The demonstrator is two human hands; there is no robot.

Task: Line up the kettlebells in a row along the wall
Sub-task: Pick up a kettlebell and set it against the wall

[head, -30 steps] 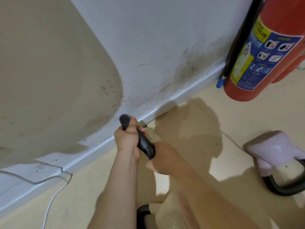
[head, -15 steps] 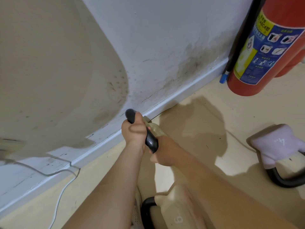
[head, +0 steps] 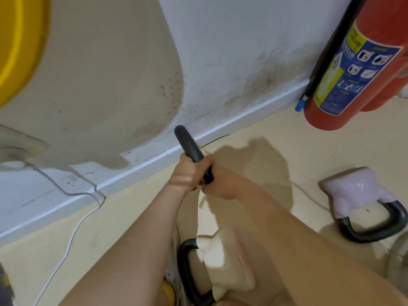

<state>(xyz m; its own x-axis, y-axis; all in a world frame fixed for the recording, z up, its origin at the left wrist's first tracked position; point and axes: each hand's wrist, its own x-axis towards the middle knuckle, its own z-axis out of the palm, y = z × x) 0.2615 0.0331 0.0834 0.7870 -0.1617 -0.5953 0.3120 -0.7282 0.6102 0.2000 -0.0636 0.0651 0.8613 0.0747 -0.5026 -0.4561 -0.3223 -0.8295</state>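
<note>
My left hand (head: 191, 173) and my right hand (head: 223, 184) both grip the black handle (head: 191, 149) of a kettlebell close to the white skirting board; its pale body is almost wholly hidden beneath my hands. A second, cream kettlebell (head: 227, 268) with a black handle lies on its side on the floor between my forearms. A pale pink kettlebell (head: 357, 191) lies tipped over on the floor at the right, its black handle pointing toward me.
A red fire extinguisher (head: 353, 69) stands against the wall (head: 231, 51) at the right. A white cable (head: 72, 235) runs from a wall socket at the left down across the beige floor (head: 276, 138). A large yellow-and-beige rounded object (head: 92, 69) fills the upper left.
Both hands with the held kettlebell have shifted slightly right along the skirting board. The view has tilted, bringing the cream kettlebell and the wall socket more into sight.
</note>
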